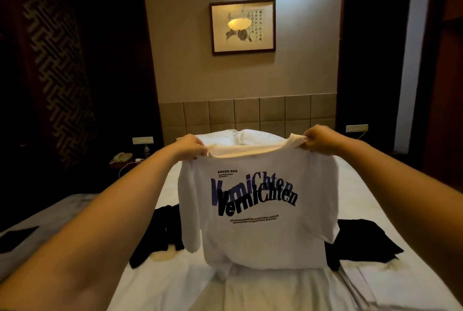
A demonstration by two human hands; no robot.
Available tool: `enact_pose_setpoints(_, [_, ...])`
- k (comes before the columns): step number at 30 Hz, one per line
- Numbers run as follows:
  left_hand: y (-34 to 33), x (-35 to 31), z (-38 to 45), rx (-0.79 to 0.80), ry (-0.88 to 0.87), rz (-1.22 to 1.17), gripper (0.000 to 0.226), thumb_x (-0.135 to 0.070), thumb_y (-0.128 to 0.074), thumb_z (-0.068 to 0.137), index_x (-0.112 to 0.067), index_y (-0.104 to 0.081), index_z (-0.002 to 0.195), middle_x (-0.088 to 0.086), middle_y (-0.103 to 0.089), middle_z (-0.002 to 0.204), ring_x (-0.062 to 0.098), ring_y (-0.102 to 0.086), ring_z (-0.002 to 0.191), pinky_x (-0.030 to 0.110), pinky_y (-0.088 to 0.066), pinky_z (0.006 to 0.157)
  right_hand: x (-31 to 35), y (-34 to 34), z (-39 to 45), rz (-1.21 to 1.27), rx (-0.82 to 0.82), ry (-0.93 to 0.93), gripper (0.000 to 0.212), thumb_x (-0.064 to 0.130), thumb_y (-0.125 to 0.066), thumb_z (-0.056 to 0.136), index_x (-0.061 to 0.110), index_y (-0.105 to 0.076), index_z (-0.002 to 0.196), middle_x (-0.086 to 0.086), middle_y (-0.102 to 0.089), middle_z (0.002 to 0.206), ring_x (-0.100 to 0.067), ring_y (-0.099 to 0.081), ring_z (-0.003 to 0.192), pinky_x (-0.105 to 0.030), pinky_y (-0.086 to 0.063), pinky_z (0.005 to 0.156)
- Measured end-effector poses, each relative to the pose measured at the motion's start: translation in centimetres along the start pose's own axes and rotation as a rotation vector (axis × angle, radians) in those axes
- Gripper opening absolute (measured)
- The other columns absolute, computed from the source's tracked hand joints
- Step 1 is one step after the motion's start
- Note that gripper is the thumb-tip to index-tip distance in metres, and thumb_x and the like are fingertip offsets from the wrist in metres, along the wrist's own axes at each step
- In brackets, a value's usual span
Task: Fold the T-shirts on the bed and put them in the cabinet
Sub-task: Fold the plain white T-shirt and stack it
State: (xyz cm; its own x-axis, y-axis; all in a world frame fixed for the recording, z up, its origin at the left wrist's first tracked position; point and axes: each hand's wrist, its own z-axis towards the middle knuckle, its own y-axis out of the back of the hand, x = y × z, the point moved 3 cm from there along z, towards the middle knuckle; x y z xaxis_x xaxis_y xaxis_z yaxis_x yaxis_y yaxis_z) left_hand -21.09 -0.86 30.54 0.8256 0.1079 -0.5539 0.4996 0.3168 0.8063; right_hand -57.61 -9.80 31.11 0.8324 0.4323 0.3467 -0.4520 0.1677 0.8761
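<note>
- We hold the white T-shirt (258,210) up at mid-frame, printed side toward us, its hem just brushing the bed (363,193)
- Our left hand (191,146) pinches one shoulder at the collar, fingers clenched on cloth; our right hand (319,139) grips the other shoulder the same way
- Dark garments (360,240) lie on the bed behind the shirt, lower left and lower right; the cabinet we cannot see
- Risks as we judge them: laying the shirt down over the dark clothes would tangle the piles; uneven pull at the shoulders could skew the fold; a loosened pinch would drop one side and crumple it
</note>
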Motion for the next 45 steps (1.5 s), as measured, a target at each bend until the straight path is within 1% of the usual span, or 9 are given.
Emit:
enact_pose_setpoints(8, [-1.3, 0.7, -1.8, -0.156, -0.080, 0.035, 0.023, -0.034, -0.056, 0.098, -0.013, -0.064, 0.093, 0.008, -0.065, 0.092, 0.024, -0.057, 0.085, 0.036, -0.045, 0.074, 1.2, -1.2, -1.6, -0.303, -0.121, -0.078, 0.030, 0.045, -0.065, 0.090, 0.017, -0.063, 0.080, -0.003, -0.060, 0.076, -0.020, -0.059, 0.071, -0.034, -0.052, 0.066])
enact_pose_setpoints(14, [-3.0, 2.8, -4.7, -0.053, 0.027, -0.261, 0.009, -0.019, -0.055, 0.098, -0.012, -0.059, 0.096, 0.009, -0.054, 0.092, 0.018, -0.046, 0.077, 0.030, -0.036, 0.063, -0.1, -3.5, -4.1, 0.421, 0.134, -0.104, 0.035, 0.039, -0.054, 0.100, 0.008, -0.069, 0.104, -0.012, -0.068, 0.101, -0.029, -0.067, 0.096, -0.042, -0.057, 0.084])
enact_pose_setpoints(19, [-2.4, 3.3, -8.8, 0.436, 0.185, -0.411, 0.010, -0.012, -0.049, 0.098, -0.014, -0.057, 0.092, 0.010, -0.058, 0.095, 0.021, -0.058, 0.081, 0.030, -0.049, 0.070, 0.4, -2.7, -8.2, 0.645, 0.563, -0.164, 0.024, 0.024, -0.056, 0.100, 0.010, -0.064, 0.117, -0.012, -0.071, 0.110, -0.027, -0.071, 0.099, -0.040, -0.060, 0.081])
enact_pose_setpoints(22, [-0.4, 3.2, -10.2, 0.431, 0.278, -0.543, 0.025, -0.018, -0.054, 0.090, -0.012, -0.061, 0.113, 0.011, -0.068, 0.093, 0.024, -0.066, 0.079, 0.034, -0.054, 0.070, 1.1, -1.8, -9.1, 0.716, 0.635, -0.152, 0.032, 0.025, -0.060, 0.097, 0.005, -0.063, 0.121, -0.014, -0.072, 0.113, -0.030, -0.070, 0.102, -0.040, -0.059, 0.085])
enact_pose_setpoints(27, [-0.5, 4.9, -9.9, 0.449, 0.349, -0.478, 0.043, -0.022, -0.066, 0.083, -0.008, -0.058, 0.122, 0.017, -0.072, 0.103, 0.031, -0.069, 0.087, 0.041, -0.056, 0.082, 0.5, -2.5, -8.4, 0.602, 0.618, -0.228, 0.040, 0.038, -0.068, 0.090, 0.008, -0.067, 0.117, -0.012, -0.074, 0.106, -0.028, -0.073, 0.096, -0.037, -0.060, 0.073])
enact_pose_setpoints(31, [-2.6, 7.3, -9.4, 0.456, 0.385, -0.357, 0.037, -0.023, -0.067, 0.089, -0.011, -0.061, 0.123, 0.017, -0.070, 0.117, 0.032, -0.069, 0.105, 0.043, -0.055, 0.096, -1.1, -5.2, -8.0, 0.478, 0.622, -0.282, 0.043, 0.040, -0.068, 0.089, 0.006, -0.066, 0.115, -0.012, -0.072, 0.111, -0.027, -0.071, 0.100, -0.036, -0.059, 0.080])
enact_pose_setpoints(39, [-9.5, 12.1, -8.4, 0.474, 0.389, -0.237, 0.036, -0.026, -0.068, 0.090, -0.006, -0.063, 0.120, 0.011, -0.067, 0.119, 0.029, -0.067, 0.108, 0.044, -0.050, 0.101, -4.5, -14.1, -8.3, 0.263, 0.548, -0.278, 0.041, 0.050, -0.072, 0.085, 0.011, -0.075, 0.100, -0.008, -0.073, 0.103, -0.025, -0.067, 0.099, -0.044, -0.054, 0.096])
enact_pose_setpoints(42, [-12.2, 14.0, -8.2, 0.410, 0.439, -0.277, 0.027, -0.023, -0.062, 0.089, -0.008, -0.058, 0.110, 0.014, -0.062, 0.115, 0.031, -0.064, 0.104, 0.041, -0.053, 0.092, -6.1, -17.4, -8.2, 0.246, 0.482, -0.271, 0.041, 0.054, -0.071, 0.084, 0.013, -0.077, 0.088, -0.007, -0.074, 0.093, -0.024, -0.066, 0.091, -0.041, -0.053, 0.086])
enact_pose_setpoints(45, [-14.8, 15.6, -7.3, 0.305, 0.413, -0.231, 0.018, -0.024, -0.061, 0.080, -0.010, -0.051, 0.077, 0.009, -0.052, 0.081, 0.024, -0.052, 0.069, 0.034, -0.041, 0.065, -7.5, -20.6, -7.9, 0.304, 0.469, -0.319, 0.035, 0.043, -0.070, 0.088, 0.009, -0.075, 0.092, -0.014, -0.072, 0.097, -0.023, -0.063, 0.085, -0.034, -0.050, 0.073])
